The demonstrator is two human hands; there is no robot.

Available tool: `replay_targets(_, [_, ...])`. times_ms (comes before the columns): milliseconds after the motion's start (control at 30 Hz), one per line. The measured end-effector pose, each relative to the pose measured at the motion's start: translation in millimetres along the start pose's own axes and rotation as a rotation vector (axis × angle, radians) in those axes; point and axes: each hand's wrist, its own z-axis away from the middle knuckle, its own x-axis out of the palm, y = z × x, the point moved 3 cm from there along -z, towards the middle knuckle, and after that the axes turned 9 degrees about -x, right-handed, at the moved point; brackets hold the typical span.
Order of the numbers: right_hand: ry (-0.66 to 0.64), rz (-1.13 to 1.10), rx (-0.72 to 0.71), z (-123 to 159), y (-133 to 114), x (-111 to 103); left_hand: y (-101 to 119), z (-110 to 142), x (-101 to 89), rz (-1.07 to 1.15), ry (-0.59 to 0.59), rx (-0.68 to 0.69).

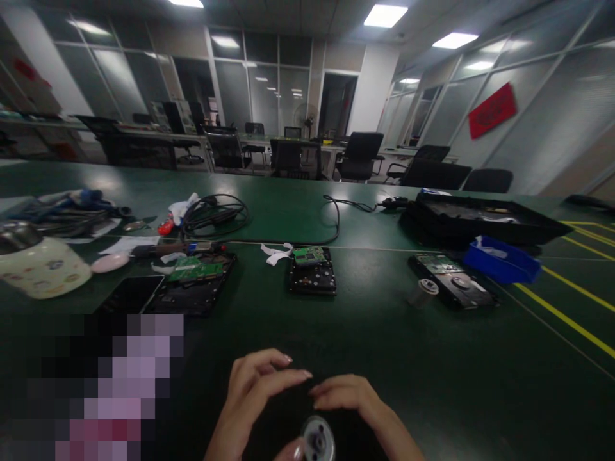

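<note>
At the bottom of the head view my left hand (254, 394) has its fingers stretched out and apart. Its thumb touches the left edge of a round metal part (318, 439), whose face has a central hub and dark holes. Beside it my right hand (353, 397) reaches in with loosely extended fingers, and no contact with the part shows. The lower side of the part is hidden. Beyond my hands lies a black hard drive (314, 280) with a green circuit board (309, 257) on top.
To the right are a metal cylinder (423, 292), another hard drive (459, 282), a blue bin (503, 261) and a black tray (480, 221). On the left are a black drive case (192, 298), a phone (132, 294), a screwdriver (158, 250), a cable (216, 218) and a cream jug (43, 269).
</note>
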Motion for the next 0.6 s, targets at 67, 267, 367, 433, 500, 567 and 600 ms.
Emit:
replay_targets(67, [0.009, 0.077, -0.020, -3, -6, -4, -4, 1, -2.0, 0.048, 0.041, -0.032])
replay_targets(267, [0.046, 0.191, -0.034, -16, -29, -8, -3, 0, 0.2, 0.043, 0.054, -0.138])
replay_targets(367, [0.115, 0.182, 0.030, -23, -34, -20, -2, 0, 2.1, 0.017, 0.063, -0.143])
replay_targets(433, [0.226, 0.211, 0.109, -27, -29, -35, -3, 0, 2.9, 0.008, 0.065, -0.140])
replay_targets(500, [0.305, 0.297, 0.174, -29, -17, -49, -7, 0, 3.3, 0.003, 0.062, -0.142])
replay_targets(567, [0.303, 0.435, 0.202, -30, -1, -58, -10, 0, 3.7, -0.005, 0.052, -0.141])
replay_targets(600, [0.271, 0.493, 0.225, -30, 9, -60, -12, 0, 3.9, -0.011, 0.047, -0.140])
